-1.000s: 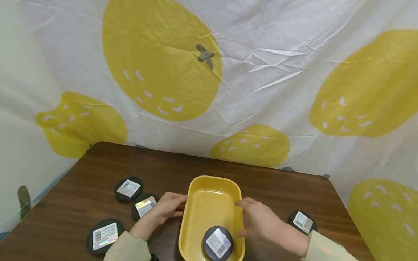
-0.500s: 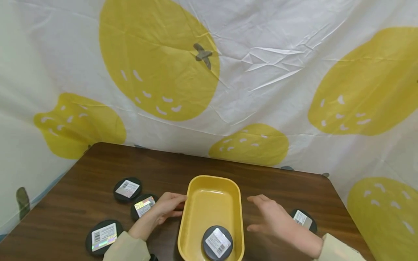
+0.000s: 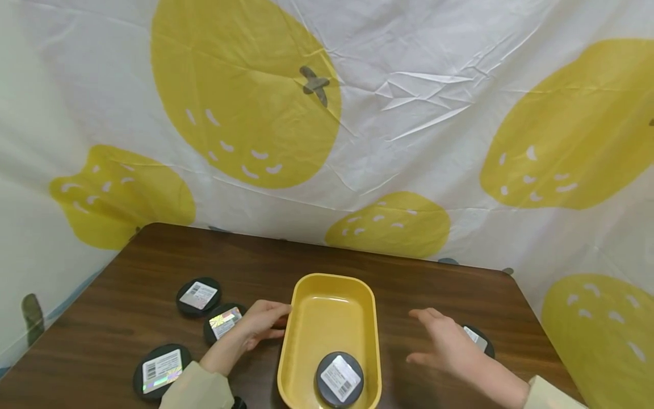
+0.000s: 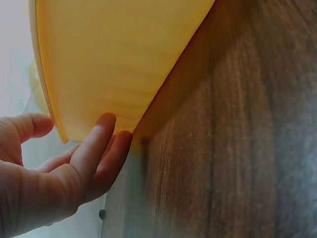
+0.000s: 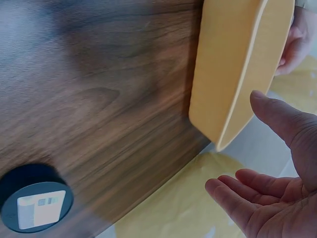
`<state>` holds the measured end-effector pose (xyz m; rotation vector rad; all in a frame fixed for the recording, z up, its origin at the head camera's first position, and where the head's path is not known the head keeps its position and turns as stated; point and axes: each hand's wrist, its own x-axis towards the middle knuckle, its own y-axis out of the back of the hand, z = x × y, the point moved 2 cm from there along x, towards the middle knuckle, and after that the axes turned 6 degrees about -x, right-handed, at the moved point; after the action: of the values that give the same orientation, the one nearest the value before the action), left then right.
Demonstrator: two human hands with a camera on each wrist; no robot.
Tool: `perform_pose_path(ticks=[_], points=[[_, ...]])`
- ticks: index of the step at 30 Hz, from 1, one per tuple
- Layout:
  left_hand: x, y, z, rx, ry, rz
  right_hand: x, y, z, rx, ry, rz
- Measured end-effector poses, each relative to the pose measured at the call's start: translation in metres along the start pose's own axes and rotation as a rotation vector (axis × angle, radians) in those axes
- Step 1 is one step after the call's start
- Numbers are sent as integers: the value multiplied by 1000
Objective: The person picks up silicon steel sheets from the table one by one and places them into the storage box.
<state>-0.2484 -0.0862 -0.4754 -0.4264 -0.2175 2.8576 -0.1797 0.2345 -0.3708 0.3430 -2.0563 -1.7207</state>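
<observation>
A yellow rectangular tray (image 3: 327, 338) stands on the table, one round black tub (image 3: 340, 379) with a white label inside its near end. My left hand (image 3: 260, 325) is at the tray's left side; in the left wrist view its fingertips (image 4: 106, 119) touch the outer wall and the thumb is beside the rim. My right hand (image 3: 449, 346) hangs in the air right of the tray, thumb and fingers spread, holding nothing. Close behind that hand, partly hidden by it, lies another black tub (image 3: 480, 339), which the right wrist view shows as a short cylinder.
Left of the tray lie three more labelled black tubs: a far one (image 3: 198, 296), one (image 3: 223, 322) partly behind the left forearm, and a near one (image 3: 162, 370). The dark wooden table (image 3: 265, 258) ends at a hanging white cloth (image 3: 419, 130) printed with yellow fruit.
My right hand has let go of the tray's right rim and moved right, towards the black tub there. The left hand stays at the tray's left side.
</observation>
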Motion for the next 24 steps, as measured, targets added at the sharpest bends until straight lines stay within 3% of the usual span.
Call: perform_pose_path(ticks=[8, 17, 24], points=[[3, -1, 0, 6, 3, 8, -14, 0, 12, -6, -88, -53], [2, 0, -1, 2, 5, 8, -31, -3, 25, -45, -147, -53], [2, 0, -1, 6, 8, 10, -45, -4, 38, -10, -208, -99]])
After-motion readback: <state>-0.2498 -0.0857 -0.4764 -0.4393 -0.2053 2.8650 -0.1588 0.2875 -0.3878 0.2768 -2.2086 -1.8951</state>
